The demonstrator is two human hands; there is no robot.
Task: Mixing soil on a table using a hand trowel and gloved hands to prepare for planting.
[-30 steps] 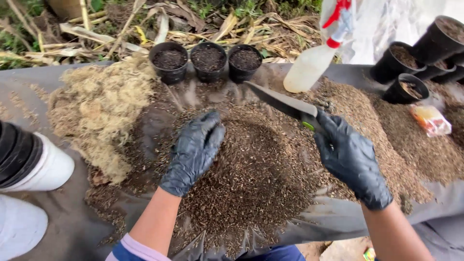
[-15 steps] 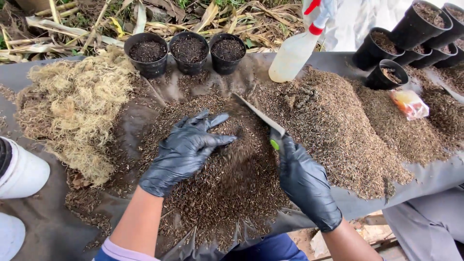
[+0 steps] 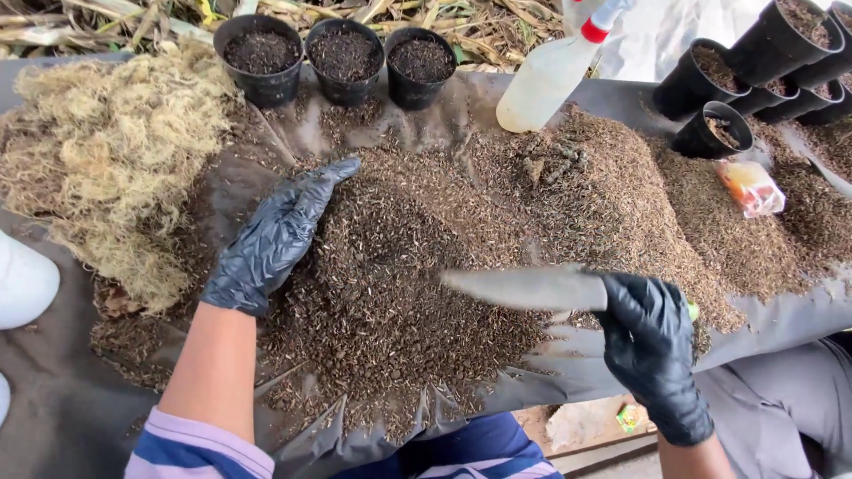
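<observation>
- Half a second ago the left hand (image 3: 271,244) in its black glove lay with fingers spread on the mound; now it lies flat, fingers together and pointing toward the far edge of the sheet, empty and pressed onto the dark brown potting mix (image 3: 417,293).
- The right hand (image 3: 652,355), also in a black glove, has swung the grey metal trowel blade (image 3: 524,288) from a slant across the heap to nearly level, tip pointing left; the hand is clenched round the trowel's handle, of which only a green end shows.
- The blade is blurred and hovers just above the near side of the mound, close to the near edge of the dark plastic sheet (image 3: 53,417).
- A heap of pale dry moss (image 3: 106,168) sits at the sheet's left side.
- Three round black plastic pots (image 3: 342,58) filled with mix stand in a row at the far edge.
- A translucent spray bottle with a red collar (image 3: 550,75) lies tilted beside them.
- More black pots (image 3: 710,129) crowd the far right corner, with a small orange-and-clear packet (image 3: 750,186) nearby on a lighter heap.
</observation>
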